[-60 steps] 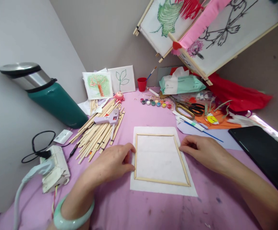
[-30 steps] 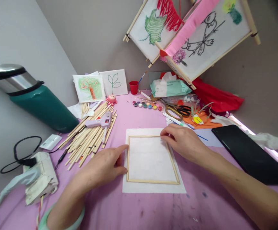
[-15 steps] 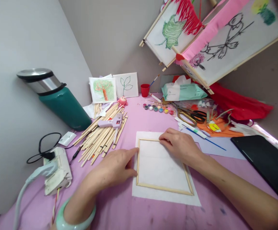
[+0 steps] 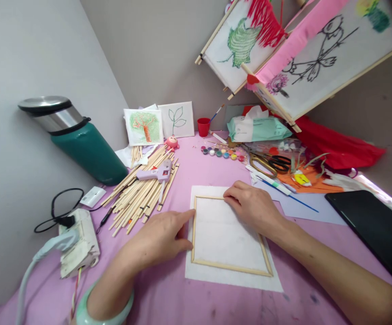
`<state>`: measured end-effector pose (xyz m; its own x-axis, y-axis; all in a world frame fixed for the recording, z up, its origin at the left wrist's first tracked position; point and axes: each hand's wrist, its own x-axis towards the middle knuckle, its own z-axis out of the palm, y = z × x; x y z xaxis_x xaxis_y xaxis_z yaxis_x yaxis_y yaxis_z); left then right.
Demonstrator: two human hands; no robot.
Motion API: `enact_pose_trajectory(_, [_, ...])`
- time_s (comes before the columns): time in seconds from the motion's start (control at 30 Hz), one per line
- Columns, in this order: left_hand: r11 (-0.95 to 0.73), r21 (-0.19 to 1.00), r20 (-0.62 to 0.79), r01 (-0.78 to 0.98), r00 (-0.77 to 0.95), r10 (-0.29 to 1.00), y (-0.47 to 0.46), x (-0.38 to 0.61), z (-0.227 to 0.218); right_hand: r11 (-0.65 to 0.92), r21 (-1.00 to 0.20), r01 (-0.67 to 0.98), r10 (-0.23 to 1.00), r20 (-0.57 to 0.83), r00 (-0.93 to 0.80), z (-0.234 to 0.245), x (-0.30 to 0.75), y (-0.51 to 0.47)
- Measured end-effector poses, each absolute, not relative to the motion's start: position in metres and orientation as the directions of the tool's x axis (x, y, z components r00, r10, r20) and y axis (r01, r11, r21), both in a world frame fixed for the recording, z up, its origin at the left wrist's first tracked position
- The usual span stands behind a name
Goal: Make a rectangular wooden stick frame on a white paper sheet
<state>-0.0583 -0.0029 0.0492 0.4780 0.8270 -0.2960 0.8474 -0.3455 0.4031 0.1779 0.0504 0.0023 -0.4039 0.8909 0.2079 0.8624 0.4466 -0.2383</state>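
Note:
A rectangular frame of thin wooden sticks (image 4: 228, 266) lies on a white sheet of paper (image 4: 231, 282) on the pink tabletop. My left hand (image 4: 158, 239) rests beside the frame's left side, fingers extended, fingertips touching the left stick. My right hand (image 4: 253, 205) lies over the frame's top right part, fingers bent down and pressing on the top stick. Neither hand holds anything that I can see.
A pile of wooden sticks (image 4: 138, 192) with a lilac glue gun (image 4: 155, 172) lies left of the frame. Power strip (image 4: 77, 243) and green flask (image 4: 80, 144) at far left. Paint pots (image 4: 221, 152), scissors (image 4: 268, 163), wipes pack (image 4: 256, 126), black tablet (image 4: 378, 225), painted lantern (image 4: 297, 45) above.
My right hand moved from the frame's right side up to its top edge and stays there. My left hand kept to the left side. The view shifted slightly.

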Motion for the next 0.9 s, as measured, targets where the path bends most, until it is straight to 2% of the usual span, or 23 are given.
enact_pose_trajectory(0.63, [-0.341, 0.395, -0.315, 0.853, 0.475, 0.822, -0.003, -0.06, 0.049, 0.441, -0.224, 0.869, 0.891, 0.22, -0.396, 0.001, 0.177, 0.051])
enact_pose_trajectory(0.8, [-0.328, 0.39, -0.341, 0.86, 0.466, 0.816, -0.002, -0.059, 0.051, 0.449, -0.26, 0.855, 0.889, 0.225, -0.399, 0.008, 0.179, 0.05])
enact_pose_trajectory(0.9, [-0.315, 0.386, -0.365, 0.867, 0.457, 0.811, -0.002, -0.058, 0.051, 0.474, -0.333, 0.815, 0.878, 0.245, -0.411, 0.019, 0.19, 0.045])
